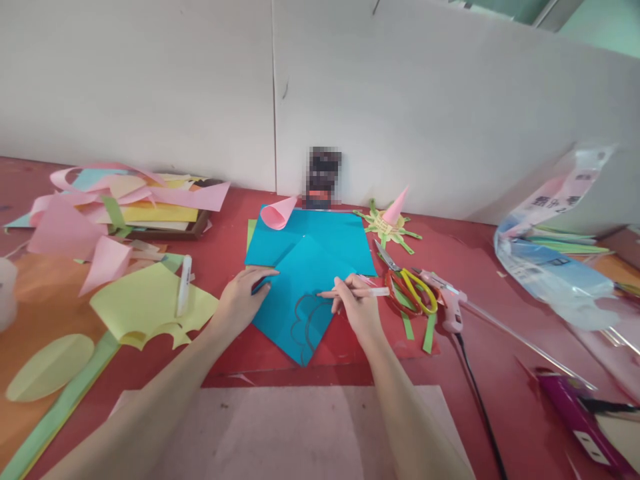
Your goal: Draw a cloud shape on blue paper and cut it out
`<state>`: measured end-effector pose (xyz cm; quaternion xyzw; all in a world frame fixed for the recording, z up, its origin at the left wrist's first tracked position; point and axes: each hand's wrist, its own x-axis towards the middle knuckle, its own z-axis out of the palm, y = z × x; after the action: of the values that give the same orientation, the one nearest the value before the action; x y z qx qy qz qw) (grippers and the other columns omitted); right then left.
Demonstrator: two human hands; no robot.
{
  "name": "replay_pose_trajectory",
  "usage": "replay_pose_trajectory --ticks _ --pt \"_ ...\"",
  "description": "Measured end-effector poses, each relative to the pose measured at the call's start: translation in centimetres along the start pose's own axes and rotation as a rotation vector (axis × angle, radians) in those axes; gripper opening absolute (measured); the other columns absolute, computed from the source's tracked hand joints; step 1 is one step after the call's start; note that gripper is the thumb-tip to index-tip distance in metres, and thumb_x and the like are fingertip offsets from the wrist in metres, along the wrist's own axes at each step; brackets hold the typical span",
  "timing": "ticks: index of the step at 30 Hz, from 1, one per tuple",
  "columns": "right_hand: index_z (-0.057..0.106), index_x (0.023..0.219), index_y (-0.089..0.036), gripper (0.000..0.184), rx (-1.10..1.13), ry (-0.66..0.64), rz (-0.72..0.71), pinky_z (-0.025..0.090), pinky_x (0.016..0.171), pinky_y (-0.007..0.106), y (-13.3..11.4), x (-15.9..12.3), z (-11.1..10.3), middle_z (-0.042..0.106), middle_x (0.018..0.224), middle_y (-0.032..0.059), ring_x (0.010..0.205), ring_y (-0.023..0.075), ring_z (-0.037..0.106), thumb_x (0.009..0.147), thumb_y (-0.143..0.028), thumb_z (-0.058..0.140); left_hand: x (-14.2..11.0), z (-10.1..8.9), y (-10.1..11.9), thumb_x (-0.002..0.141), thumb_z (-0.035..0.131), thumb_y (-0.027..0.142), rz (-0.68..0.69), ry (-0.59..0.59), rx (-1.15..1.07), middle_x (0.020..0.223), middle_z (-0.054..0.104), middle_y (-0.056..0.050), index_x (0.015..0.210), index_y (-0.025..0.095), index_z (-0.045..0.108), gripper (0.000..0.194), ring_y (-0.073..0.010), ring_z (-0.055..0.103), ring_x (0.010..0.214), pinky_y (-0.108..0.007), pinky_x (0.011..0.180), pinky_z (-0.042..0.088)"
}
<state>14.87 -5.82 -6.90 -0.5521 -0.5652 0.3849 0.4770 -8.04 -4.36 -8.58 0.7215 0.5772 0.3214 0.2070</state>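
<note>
Farthest left, well apart from the left hand, a pale oval (50, 368) lies on orange paper (75, 287), and beyond it a pile of coloured paper (135, 197) spills around a tray. Nearer to the left hand, just beyond its wrist on the outer side, is a yellow-green cutout (145, 293) with a white marker (184, 285) lying across it. The left hand (244, 293) rests at the left edge of the turned blue sheet (300, 267), fingers bent, thumb and forefinger slightly apart; how hard it presses I cannot tell. This sheet lies between both hands, one corner towards the person, over a larger blue sheet (340, 227) that reaches beyond the hands and bears a pink cone (277, 215). The right hand (356, 303), at the sheet's right edge, pinches a pencil (374, 292) whose long axis runs nearly level from side to side, its point to the left of the fingers. That point meets the upper end of a scalloped outline (296, 323); the right hand is the nearer to it, and the drawn lines run from there towards the person. Right of the right hand, scissors (423, 291) come first, then a glue gun (453, 310) on the red surface (480, 267).
</note>
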Motion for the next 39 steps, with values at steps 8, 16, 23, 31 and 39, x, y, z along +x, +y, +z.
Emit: replay_pose_trajectory --ticks 8,16,23,31,39 --pt "0.039 0.058 -0.022 0.031 0.086 -0.036 0.019 0.047 0.064 0.030 0.73 0.13 -0.05 0.047 0.035 -0.0076 0.056 0.0192 0.066 0.083 -0.036 0.053 -0.03 -0.01 -0.07 0.083 0.046 0.025 0.005 0.005 -0.004 0.112 0.062 -0.002 0.104 0.026 0.062 0.026 -0.0195 0.056 0.105 -0.036 0.092 0.044" --pt "0.040 0.058 -0.022 0.033 0.040 -0.029 -0.002 0.046 0.062 0.027 0.07 0.04 0.08 0.052 0.039 -0.0055 0.062 0.0196 0.068 0.084 -0.038 0.052 0.04 0.10 -0.30 0.082 0.047 0.024 0.016 0.015 0.002 0.110 0.063 -0.001 0.103 0.026 0.062 0.026 -0.0195 0.057 0.104 -0.035 0.092 0.045" --pt "0.041 0.057 -0.022 0.034 0.032 -0.012 -0.027 0.046 0.060 0.027 0.12 0.07 0.04 0.053 0.040 -0.0051 0.061 0.0186 0.067 0.084 -0.039 0.052 0.00 0.09 -0.23 0.082 0.047 0.025 0.015 0.014 -0.005 0.111 0.062 -0.002 0.103 0.026 0.062 0.026 -0.0194 0.057 0.104 -0.036 0.092 0.044" --pt "0.040 0.057 -0.022 0.034 -0.004 0.019 -0.023 0.045 0.056 0.027 0.22 0.01 0.07 0.055 0.041 -0.0046 0.052 0.0170 0.064 0.084 -0.041 0.051 0.06 0.13 -0.28 0.082 0.047 0.026 0.022 0.017 0.012 0.111 0.063 -0.001 0.102 0.027 0.062 0.026 -0.0196 0.057 0.104 -0.035 0.091 0.046" --pt "0.041 0.058 -0.022 0.032 0.029 -0.008 -0.021 0.045 0.059 0.027 0.34 0.03 0.07 0.055 0.041 -0.0048 0.057 0.0183 0.066 0.084 -0.040 0.051 0.07 0.16 -0.38 0.082 0.047 0.025 0.024 0.019 0.008 0.110 0.063 -0.002 0.103 0.026 0.062 0.026 -0.0197 0.057 0.103 -0.036 0.090 0.046"
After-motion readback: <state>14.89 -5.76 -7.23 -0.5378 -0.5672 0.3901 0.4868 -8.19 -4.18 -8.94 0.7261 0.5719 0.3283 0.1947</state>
